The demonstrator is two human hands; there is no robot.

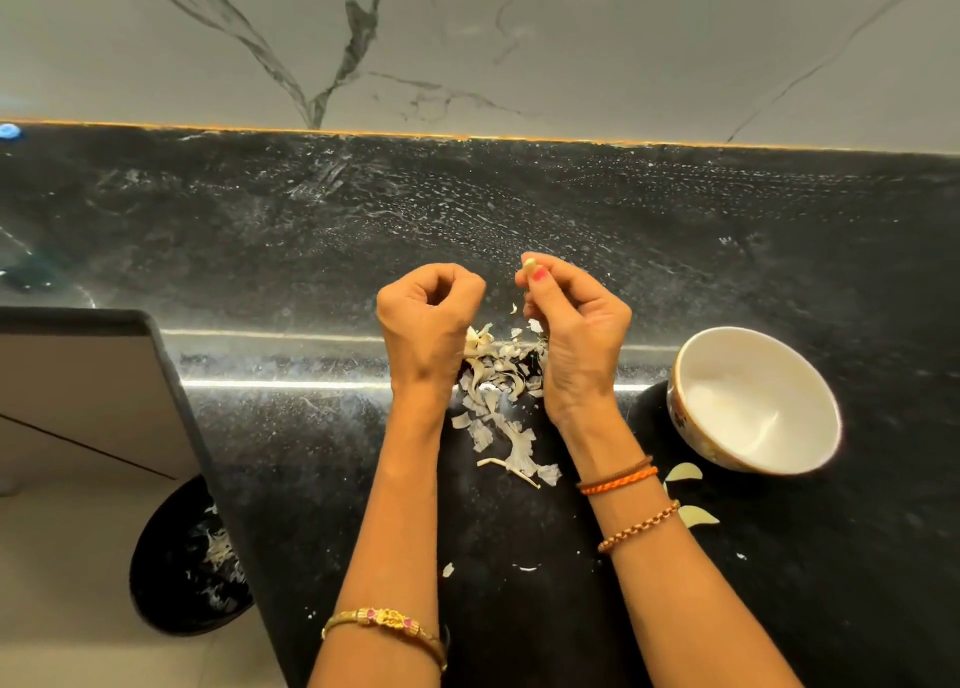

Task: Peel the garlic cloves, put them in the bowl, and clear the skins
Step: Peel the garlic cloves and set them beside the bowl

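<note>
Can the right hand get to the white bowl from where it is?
Probably yes. The right hand, pinching a garlic clove, is up over the pile of skins, and the white bowl sits just to its right on the counter with nothing between.

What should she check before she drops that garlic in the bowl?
1. Garlic clove pinched in the right hand: ok.
2. Clove fully peeled: cannot tell.
3. Bowl upright, within reach to the right: ok.
4. Left hand free: cannot tell, its fingers are curled.
5. Skins cleared off the counter: not ok, a pile lies under the hands.
6. Two cloves beside the bowl moved in: not ok.
</note>
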